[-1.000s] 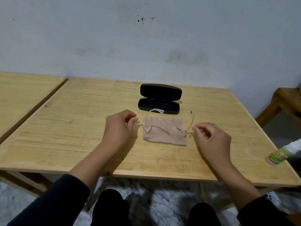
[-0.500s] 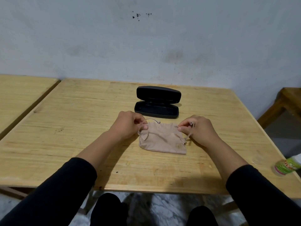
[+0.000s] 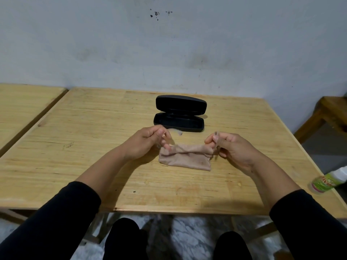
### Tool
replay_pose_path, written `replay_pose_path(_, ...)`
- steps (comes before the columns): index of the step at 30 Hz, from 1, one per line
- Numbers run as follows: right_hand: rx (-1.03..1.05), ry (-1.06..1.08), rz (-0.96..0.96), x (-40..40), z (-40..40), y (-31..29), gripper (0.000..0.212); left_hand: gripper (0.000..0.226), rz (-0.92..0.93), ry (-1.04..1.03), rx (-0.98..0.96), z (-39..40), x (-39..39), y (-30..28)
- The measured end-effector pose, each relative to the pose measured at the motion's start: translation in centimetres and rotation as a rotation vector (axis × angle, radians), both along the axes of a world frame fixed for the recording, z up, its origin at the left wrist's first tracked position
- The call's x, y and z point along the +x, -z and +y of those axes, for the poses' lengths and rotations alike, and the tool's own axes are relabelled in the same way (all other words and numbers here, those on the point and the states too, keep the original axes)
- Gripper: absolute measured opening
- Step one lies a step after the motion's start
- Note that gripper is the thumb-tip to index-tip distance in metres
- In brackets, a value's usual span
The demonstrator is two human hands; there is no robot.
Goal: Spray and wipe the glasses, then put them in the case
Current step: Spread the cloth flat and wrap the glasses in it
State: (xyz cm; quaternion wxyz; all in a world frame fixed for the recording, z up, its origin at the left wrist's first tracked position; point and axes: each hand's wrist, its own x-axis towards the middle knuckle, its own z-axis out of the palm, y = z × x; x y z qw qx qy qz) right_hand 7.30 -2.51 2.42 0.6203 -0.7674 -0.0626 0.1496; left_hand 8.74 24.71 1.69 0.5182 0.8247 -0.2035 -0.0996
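A beige cloth [image 3: 185, 158] lies on the wooden table [image 3: 93, 147], and clear-framed glasses [image 3: 176, 132] rest across its far edge, their lenses hidden by the cloth. My left hand [image 3: 148, 142] pinches the glasses' left arm together with the cloth's far edge. My right hand [image 3: 228, 147] pinches the right arm and the cloth's right corner. The far edge of the cloth is lifted off the table. Just behind my hands, the black glasses case [image 3: 179, 117] stands open with its lid up. A spray bottle [image 3: 329, 180] lies on its side at the table's right edge.
A second wooden table [image 3: 22, 107] adjoins on the left. A wooden bench [image 3: 330, 113] stands at the right by the wall. My knees show below the table's front edge.
Both hands closed in from the sides onto the glasses' arms and the cloth, then raised the cloth's far edge. My view shifted slightly left and closer.
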Motion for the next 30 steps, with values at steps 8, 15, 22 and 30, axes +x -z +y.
replay_pose_path(8, -0.102, 0.105, -0.072, -1.1, 0.8, 0.0, 0.027, 0.03, -0.103, -0.125, -0.021, 0.5, -1.6, 0.6)
replay_pose_path(15, 0.055, 0.27, -0.093, -3.2, -0.8, 0.5, 0.02, 0.019, -0.208, -0.281, 0.016, 1.4, -2.9, 0.8)
replay_pose_path(22, -0.022, 0.238, -0.183, -3.5, 0.9, 0.4, 0.018, 0.012, -0.234, -0.343, -0.019, 0.3, -3.6, 0.7)
replay_pose_path(30, -0.346, 0.122, -0.299, -2.7, 1.8, 0.7, 0.013, 0.015, -0.209, -0.325, -0.045, -0.1, -3.5, 0.3)
